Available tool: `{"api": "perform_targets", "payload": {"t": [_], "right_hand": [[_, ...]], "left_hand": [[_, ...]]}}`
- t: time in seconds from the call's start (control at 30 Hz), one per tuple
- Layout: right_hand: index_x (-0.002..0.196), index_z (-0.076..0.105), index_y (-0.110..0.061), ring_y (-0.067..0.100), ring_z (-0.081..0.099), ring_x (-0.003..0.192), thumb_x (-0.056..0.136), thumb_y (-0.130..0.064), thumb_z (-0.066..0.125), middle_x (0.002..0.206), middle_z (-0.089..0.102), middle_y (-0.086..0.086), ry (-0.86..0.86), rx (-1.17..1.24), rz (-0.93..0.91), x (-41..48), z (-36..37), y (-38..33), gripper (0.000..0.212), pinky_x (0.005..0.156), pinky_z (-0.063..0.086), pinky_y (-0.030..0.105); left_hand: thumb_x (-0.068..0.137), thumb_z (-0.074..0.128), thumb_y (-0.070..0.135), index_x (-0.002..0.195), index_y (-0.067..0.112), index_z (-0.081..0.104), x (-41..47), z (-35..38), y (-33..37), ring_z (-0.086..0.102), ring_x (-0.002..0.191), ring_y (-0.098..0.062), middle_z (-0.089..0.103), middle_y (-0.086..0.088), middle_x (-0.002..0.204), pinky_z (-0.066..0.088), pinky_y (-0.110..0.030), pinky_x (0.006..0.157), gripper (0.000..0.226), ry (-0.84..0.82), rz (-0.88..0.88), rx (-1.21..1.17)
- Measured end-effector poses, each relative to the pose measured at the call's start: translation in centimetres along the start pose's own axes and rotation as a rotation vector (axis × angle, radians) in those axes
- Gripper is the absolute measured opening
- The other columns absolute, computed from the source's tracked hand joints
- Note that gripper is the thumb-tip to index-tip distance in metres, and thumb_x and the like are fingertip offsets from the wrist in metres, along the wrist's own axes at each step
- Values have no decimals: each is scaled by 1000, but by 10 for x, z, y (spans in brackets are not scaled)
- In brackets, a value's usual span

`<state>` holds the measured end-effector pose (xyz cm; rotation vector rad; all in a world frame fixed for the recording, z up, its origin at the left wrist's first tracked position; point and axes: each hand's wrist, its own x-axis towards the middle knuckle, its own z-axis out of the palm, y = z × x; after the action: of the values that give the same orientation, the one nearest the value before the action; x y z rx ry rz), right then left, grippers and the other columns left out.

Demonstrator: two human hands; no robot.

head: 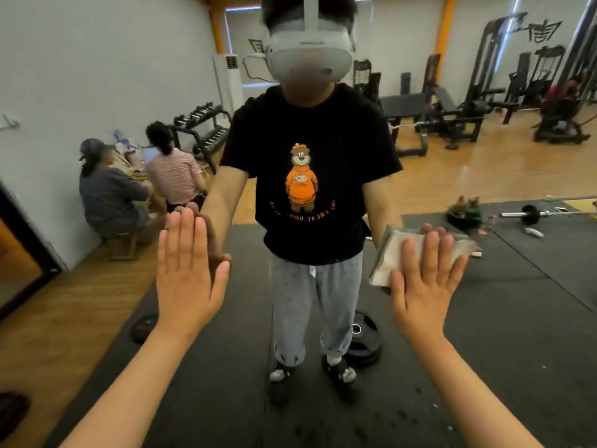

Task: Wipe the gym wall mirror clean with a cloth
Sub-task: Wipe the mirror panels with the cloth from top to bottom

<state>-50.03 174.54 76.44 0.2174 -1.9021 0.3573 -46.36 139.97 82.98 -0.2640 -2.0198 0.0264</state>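
T-shirt [310, 124] reflected in mirror [484, 179] | reversed print, "GREAT" legible | wall lettering [542, 32] | unreadable

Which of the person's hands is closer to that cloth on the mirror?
Right. The right hand presses flat on the cloth, fingers spread over it. The left hand lies flat on the bare mirror, well off to the cloth's left.
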Motion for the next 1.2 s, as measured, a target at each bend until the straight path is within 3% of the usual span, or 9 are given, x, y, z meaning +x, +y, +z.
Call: {"api": "perform_targets", "payload": {"t": [0.27, 0.47, 0.6, 0.73, 0.97, 1.2], "right_hand": [[159, 3, -31, 21, -11, 153, 108, -39, 22, 166, -12, -4, -98, -9, 65, -79, 21, -3, 55, 122, -9, 48], [158, -4, -33, 18, -14, 152, 107, -39, 18, 165, -17, -7, 42, 37, 167, -12, 15, -32, 56, 121, -11, 46], [158, -4, -22, 21, -11, 151, 105, -38, 21, 164, -2, 15, 137, 49, 382, 32, 18, -83, 61, 121, -3, 54], [158, -8, -26, 24, -13, 152, 105, -43, 16, 164, -19, -2, 76, 29, 212, 23, 38, -153, 60, 121, -2, 57], [158, -1, -29, 21, -8, 153, 105, -41, 29, 166, -15, -1, -91, 57, -153, 6, 68, -270, 62, 121, -6, 53], [157, 14, -32, 14, 2, 153, 104, -39, 32, 167, -3, -6, -96, -36, -331, -22, 70, -227, 56, 123, -3, 44]], "left_hand": [[103, 21, 39, 156, 12, -12, -5, 19, -1, -14, 152, -22, -22, 0, 164, -4, -43, 123, 68, 62, 33, -13], [101, 28, 35, 157, 10, -9, -6, 21, -2, -12, 152, -23, -19, -2, 164, -4, -43, 124, 72, 88, 25, -35], [99, 37, 31, 157, 10, -7, -6, 14, -4, -12, 152, -20, -18, -1, 165, -5, -40, 124, 76, 62, 36, -111], [98, 35, 24, 157, 8, -6, -14, -6, -25, -10, 153, -21, -16, -2, 165, -4, -39, 124, 73, -39, 122, -223], [100, 30, 29, 157, 10, -10, -28, -1, -83, -12, 152, -20, -19, 1, 164, -6, -39, 124, 71, 41, -9, -151], [101, 24, 34, 157, 10, -9, -27, 6, -82, -11, 153, -19, -19, 1, 164, -5, -38, 124, 69, 84, -5, -104]]}}
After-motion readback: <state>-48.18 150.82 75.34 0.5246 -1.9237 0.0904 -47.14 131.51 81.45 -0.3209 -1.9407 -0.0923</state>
